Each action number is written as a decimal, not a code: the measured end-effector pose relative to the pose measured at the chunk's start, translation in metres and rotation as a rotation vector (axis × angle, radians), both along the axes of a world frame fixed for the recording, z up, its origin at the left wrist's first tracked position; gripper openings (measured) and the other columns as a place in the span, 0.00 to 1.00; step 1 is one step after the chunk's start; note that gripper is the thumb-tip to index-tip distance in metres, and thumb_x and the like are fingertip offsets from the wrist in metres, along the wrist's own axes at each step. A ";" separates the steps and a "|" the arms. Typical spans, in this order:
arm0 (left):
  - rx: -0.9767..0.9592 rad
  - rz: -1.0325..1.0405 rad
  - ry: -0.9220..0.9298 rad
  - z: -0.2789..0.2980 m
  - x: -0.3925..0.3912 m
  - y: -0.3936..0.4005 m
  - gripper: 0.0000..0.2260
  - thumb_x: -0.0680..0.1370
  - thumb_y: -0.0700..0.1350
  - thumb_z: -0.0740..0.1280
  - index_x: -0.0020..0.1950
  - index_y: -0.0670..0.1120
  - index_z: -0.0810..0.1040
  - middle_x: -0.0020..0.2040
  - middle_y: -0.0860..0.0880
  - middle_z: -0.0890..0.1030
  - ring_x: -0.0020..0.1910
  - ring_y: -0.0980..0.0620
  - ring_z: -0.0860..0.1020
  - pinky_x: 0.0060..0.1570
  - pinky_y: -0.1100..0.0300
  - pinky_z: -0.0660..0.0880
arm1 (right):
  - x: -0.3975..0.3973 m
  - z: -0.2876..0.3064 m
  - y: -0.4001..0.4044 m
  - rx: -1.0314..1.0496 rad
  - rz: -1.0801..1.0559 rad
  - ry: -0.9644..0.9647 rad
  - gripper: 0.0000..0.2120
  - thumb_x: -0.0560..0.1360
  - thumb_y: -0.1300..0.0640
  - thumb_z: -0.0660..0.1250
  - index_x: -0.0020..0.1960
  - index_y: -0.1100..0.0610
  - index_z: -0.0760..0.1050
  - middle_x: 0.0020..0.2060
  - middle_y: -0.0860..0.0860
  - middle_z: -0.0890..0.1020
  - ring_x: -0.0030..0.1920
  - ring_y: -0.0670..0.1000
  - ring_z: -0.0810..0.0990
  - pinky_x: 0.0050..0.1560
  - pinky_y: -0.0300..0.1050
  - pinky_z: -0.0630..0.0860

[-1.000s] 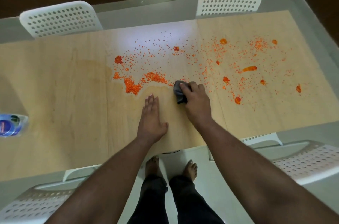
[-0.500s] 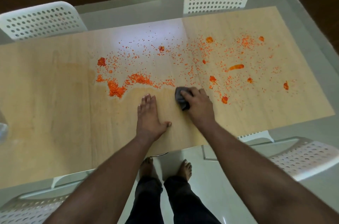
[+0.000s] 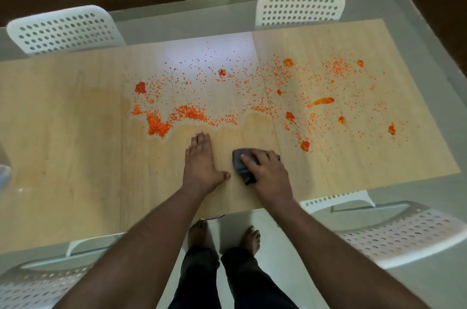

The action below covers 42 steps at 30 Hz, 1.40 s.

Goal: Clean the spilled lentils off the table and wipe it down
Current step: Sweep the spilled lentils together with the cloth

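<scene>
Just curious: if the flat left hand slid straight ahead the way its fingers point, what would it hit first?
Probably the band of orange lentils just beyond the left hand; only bare table lies between.

Orange lentils (image 3: pixel 192 112) lie scattered in a band across the wooden bench (image 3: pixel 63 144), heaped thickest left of the crumpled grey cloth (image 3: pixel 241 157) near its front edge.

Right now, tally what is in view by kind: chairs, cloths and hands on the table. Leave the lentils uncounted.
White perforated chairs: 4, two at the far side, two at the near side
Grey cloths: 1, the cloth under the right hand
Hands on the table: 2, the left hand lying flat
Total: 7
</scene>
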<state>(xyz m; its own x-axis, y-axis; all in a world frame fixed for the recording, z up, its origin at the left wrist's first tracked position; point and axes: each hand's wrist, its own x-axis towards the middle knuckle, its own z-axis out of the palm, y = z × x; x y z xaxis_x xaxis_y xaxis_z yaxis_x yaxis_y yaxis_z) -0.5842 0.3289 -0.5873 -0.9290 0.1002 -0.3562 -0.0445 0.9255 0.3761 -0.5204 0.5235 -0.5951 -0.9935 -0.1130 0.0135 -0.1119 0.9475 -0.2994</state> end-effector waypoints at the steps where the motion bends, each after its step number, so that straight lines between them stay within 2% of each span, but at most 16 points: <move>1: 0.001 0.001 -0.004 0.000 0.000 0.001 0.61 0.68 0.61 0.82 0.86 0.45 0.45 0.87 0.46 0.46 0.85 0.46 0.44 0.84 0.46 0.48 | 0.005 -0.004 0.002 0.007 0.012 -0.003 0.26 0.69 0.59 0.78 0.67 0.53 0.81 0.65 0.56 0.80 0.60 0.62 0.78 0.51 0.56 0.81; 4: 0.002 0.015 -0.008 -0.002 -0.001 0.002 0.61 0.67 0.60 0.82 0.86 0.45 0.45 0.87 0.46 0.45 0.85 0.46 0.43 0.84 0.46 0.47 | -0.015 -0.006 0.012 0.008 -0.012 -0.008 0.24 0.69 0.58 0.78 0.66 0.53 0.82 0.64 0.56 0.80 0.60 0.62 0.77 0.51 0.56 0.81; 9: 0.022 0.038 -0.014 -0.003 -0.002 0.003 0.61 0.67 0.58 0.83 0.86 0.46 0.46 0.87 0.47 0.46 0.85 0.48 0.42 0.83 0.47 0.45 | -0.101 0.004 0.034 0.025 -0.115 -0.032 0.19 0.81 0.54 0.68 0.72 0.50 0.78 0.68 0.54 0.76 0.64 0.60 0.72 0.59 0.55 0.75; 13: 0.037 0.045 -0.016 -0.002 0.000 0.002 0.61 0.68 0.58 0.83 0.86 0.47 0.45 0.87 0.48 0.45 0.85 0.49 0.42 0.83 0.48 0.45 | -0.147 0.013 0.047 -0.055 -0.179 0.009 0.18 0.83 0.55 0.66 0.72 0.50 0.77 0.66 0.54 0.77 0.65 0.59 0.71 0.61 0.56 0.76; 18: 0.056 0.046 -0.009 -0.002 0.000 0.000 0.62 0.67 0.59 0.83 0.86 0.47 0.45 0.87 0.48 0.46 0.85 0.48 0.42 0.83 0.47 0.46 | -0.111 0.019 0.037 -0.038 -0.104 0.127 0.22 0.79 0.57 0.72 0.72 0.53 0.78 0.68 0.55 0.77 0.63 0.60 0.73 0.52 0.53 0.77; 22: 0.067 0.019 -0.010 0.002 0.001 -0.003 0.62 0.67 0.61 0.82 0.86 0.46 0.45 0.87 0.48 0.46 0.85 0.48 0.43 0.84 0.47 0.48 | -0.041 0.016 0.006 -0.043 0.013 0.090 0.26 0.74 0.57 0.76 0.71 0.53 0.78 0.67 0.55 0.78 0.60 0.59 0.75 0.51 0.53 0.79; 26: 0.173 -0.015 -0.020 0.005 0.005 -0.022 0.61 0.67 0.61 0.82 0.87 0.46 0.45 0.87 0.48 0.48 0.85 0.49 0.46 0.84 0.49 0.50 | 0.004 0.002 -0.028 -0.009 0.119 0.026 0.27 0.69 0.56 0.78 0.68 0.53 0.79 0.64 0.56 0.79 0.58 0.59 0.77 0.51 0.54 0.81; 29: 0.147 -0.075 0.006 0.001 0.011 -0.047 0.61 0.67 0.60 0.82 0.87 0.46 0.45 0.87 0.48 0.49 0.85 0.50 0.46 0.84 0.49 0.48 | 0.000 -0.007 -0.048 0.029 0.222 -0.002 0.23 0.73 0.53 0.68 0.67 0.54 0.79 0.62 0.56 0.79 0.58 0.62 0.77 0.51 0.58 0.80; 31: 0.127 -0.071 0.008 -0.001 0.012 -0.057 0.64 0.65 0.62 0.83 0.87 0.46 0.44 0.87 0.48 0.49 0.85 0.49 0.46 0.83 0.53 0.45 | -0.026 -0.007 -0.051 0.017 0.227 0.010 0.23 0.74 0.52 0.63 0.67 0.53 0.80 0.61 0.56 0.79 0.57 0.62 0.77 0.51 0.57 0.80; 35: 0.148 -0.071 0.024 -0.006 0.010 -0.078 0.65 0.66 0.64 0.82 0.86 0.47 0.42 0.87 0.49 0.46 0.85 0.50 0.44 0.83 0.53 0.44 | -0.108 0.005 -0.056 -0.011 0.055 0.002 0.19 0.78 0.55 0.68 0.69 0.50 0.79 0.63 0.54 0.78 0.60 0.61 0.74 0.55 0.56 0.78; 39: 0.153 -0.018 0.025 -0.005 0.013 -0.098 0.65 0.65 0.64 0.82 0.86 0.46 0.42 0.87 0.49 0.46 0.85 0.50 0.43 0.82 0.54 0.43 | -0.161 0.007 -0.048 -0.321 -0.288 0.040 0.15 0.83 0.53 0.63 0.67 0.50 0.81 0.56 0.52 0.78 0.59 0.59 0.75 0.59 0.57 0.77; 41: 0.142 -0.008 0.021 -0.004 0.016 -0.116 0.66 0.65 0.64 0.83 0.86 0.46 0.42 0.87 0.48 0.46 0.85 0.50 0.43 0.82 0.54 0.43 | -0.161 0.001 -0.050 -0.454 -0.419 0.044 0.18 0.81 0.59 0.63 0.68 0.51 0.81 0.58 0.51 0.79 0.60 0.58 0.75 0.62 0.55 0.76; 42: 0.140 -0.004 0.020 -0.003 0.018 -0.126 0.66 0.65 0.64 0.83 0.86 0.45 0.42 0.87 0.48 0.45 0.85 0.50 0.43 0.83 0.54 0.43 | -0.152 0.002 -0.056 -0.459 -0.423 0.041 0.22 0.78 0.63 0.64 0.70 0.51 0.80 0.60 0.50 0.79 0.61 0.57 0.75 0.63 0.51 0.75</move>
<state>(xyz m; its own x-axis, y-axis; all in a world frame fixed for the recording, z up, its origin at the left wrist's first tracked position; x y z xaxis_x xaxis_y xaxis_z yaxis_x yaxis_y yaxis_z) -0.5664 0.2032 -0.5904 -0.9355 0.1511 -0.3195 -0.0321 0.8639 0.5027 -0.6728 0.4673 -0.5935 -0.9487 0.3162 0.0063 0.2247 0.6878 -0.6902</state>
